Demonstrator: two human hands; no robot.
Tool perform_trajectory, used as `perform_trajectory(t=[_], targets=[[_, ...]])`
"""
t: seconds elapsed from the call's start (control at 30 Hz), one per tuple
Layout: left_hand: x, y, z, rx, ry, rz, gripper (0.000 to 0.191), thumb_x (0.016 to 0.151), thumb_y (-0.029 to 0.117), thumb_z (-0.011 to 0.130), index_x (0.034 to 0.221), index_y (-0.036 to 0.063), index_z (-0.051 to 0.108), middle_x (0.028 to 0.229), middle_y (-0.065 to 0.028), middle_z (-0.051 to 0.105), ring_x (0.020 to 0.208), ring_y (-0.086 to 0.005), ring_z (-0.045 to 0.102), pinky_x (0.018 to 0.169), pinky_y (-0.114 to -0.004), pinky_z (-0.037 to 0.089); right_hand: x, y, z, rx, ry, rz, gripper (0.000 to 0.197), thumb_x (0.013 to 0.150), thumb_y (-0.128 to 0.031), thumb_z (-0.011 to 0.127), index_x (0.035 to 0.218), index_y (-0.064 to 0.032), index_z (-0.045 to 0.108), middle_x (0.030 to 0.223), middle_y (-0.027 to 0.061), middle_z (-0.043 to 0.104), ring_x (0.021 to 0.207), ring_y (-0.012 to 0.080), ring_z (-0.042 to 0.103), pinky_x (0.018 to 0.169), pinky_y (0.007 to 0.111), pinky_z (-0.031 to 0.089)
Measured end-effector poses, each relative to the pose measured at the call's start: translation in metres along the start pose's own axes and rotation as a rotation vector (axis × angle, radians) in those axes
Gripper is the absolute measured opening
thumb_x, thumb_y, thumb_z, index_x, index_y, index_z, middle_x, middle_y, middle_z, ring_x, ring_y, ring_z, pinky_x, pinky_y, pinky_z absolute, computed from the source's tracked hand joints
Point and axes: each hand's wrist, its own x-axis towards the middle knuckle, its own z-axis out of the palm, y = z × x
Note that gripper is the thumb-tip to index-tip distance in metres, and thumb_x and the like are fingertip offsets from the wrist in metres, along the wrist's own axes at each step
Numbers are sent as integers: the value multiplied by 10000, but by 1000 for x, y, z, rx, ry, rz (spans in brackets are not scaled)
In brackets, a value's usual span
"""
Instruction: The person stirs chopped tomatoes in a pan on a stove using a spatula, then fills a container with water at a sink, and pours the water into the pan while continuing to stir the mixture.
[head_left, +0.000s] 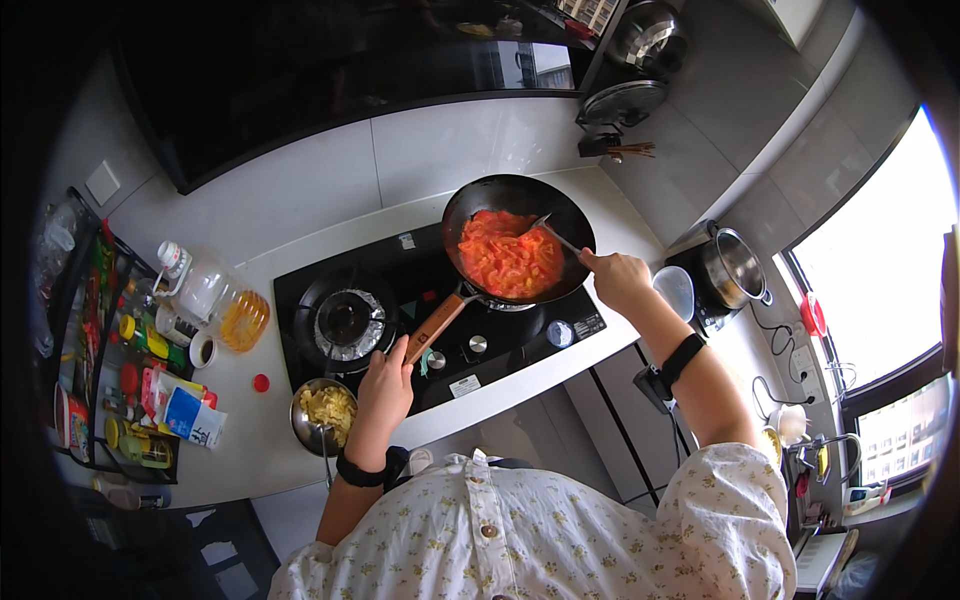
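A dark wok (574, 217) sits on the right burner of the black gas hob (409, 300), with chopped red tomatoes (510, 259) in a wet sauce inside. Its wooden handle (437, 326) slants towards me, and my left hand (386, 390) grips the lower end. My right hand (621, 279) is closed around a metal spatula (564, 241), whose head is partly sunk in the tomatoes. Just left of my left wrist, a metal bowl (306, 437) contains yellow scrambled egg (328, 410) and the end of a metal utensil.
A foil-lined left burner (347, 325) carries no pan. An oil bottle (217, 300), a small cup of dark liquid (202, 350) and a seasoning rack (94, 337) stand left. At right are a steel pot (735, 266) and a translucent container (674, 292). The range hood (337, 82) overhangs the back.
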Motion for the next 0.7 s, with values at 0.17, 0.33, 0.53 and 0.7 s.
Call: perform_trajectory(t=[0.17, 0.33, 0.53, 0.7], targets=[[0, 1, 1, -12, -4, -11, 448, 943, 137, 530, 1382, 121, 439, 1016, -203, 523, 838, -395, 607, 720, -456, 513, 5, 1, 3, 58, 23, -3, 319, 1018, -236, 359, 1233, -238, 594, 893, 74, 693, 868, 285, 680, 740, 390, 535], [-1, -1, 1, -18, 4, -17, 444, 943, 134, 528, 1378, 117, 439, 1019, -206, 522, 843, -402, 604, 727, -459, 512, 0, -18, -2, 120, -38, 19, 325, 997, -198, 373, 1251, -208, 575, 956, 94, 689, 905, 298, 673, 766, 401, 532], [0, 0, 3, -24, 37, 21, 441, 940, 130, 530, 1372, 109, 444, 1020, -208, 525, 847, -403, 602, 728, -459, 510, 0, -16, 24, 326, 3, 75, 414, 910, -187, 464, 1317, -178, 540, 1039, 154, 674, 997, 339, 646, 842, 429, 519], [0, -1, 2, -23, 21, 15, 439, 938, 137, 532, 1367, 104, 445, 1002, -209, 530, 837, -403, 601, 717, -460, 510, -12, 9, 6, 614, 58, 66, 425, 842, -193, 594, 1263, -136, 598, 1109, 213, 645, 1029, 378, 617, 887, 432, 499]])
